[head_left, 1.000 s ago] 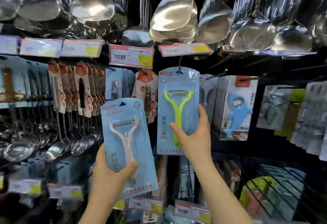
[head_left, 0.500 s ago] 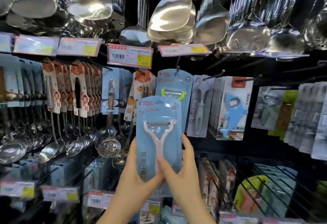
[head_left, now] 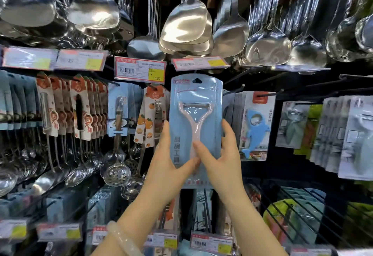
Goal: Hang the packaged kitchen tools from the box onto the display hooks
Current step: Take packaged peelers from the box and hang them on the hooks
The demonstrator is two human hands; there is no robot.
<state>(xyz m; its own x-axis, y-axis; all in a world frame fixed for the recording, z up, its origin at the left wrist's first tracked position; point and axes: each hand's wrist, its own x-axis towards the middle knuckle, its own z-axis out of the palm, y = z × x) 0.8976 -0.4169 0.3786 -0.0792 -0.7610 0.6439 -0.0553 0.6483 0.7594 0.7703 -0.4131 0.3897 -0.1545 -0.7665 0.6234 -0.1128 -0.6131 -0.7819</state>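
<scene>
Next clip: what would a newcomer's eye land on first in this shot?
Dead centre, a blue peeler card with a pale Y-shaped peeler is held up by the left hand and right hand, its hang hole near the hooks. Above hang gleaming steel spatulas; to the right, a blue whale-shaped opener.

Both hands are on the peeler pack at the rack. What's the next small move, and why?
Probably nudge the peeler pack forward so its hang hole slides onto the hook. Both the left hand and right hand hold it upright, hole level with the hook row.
</scene>
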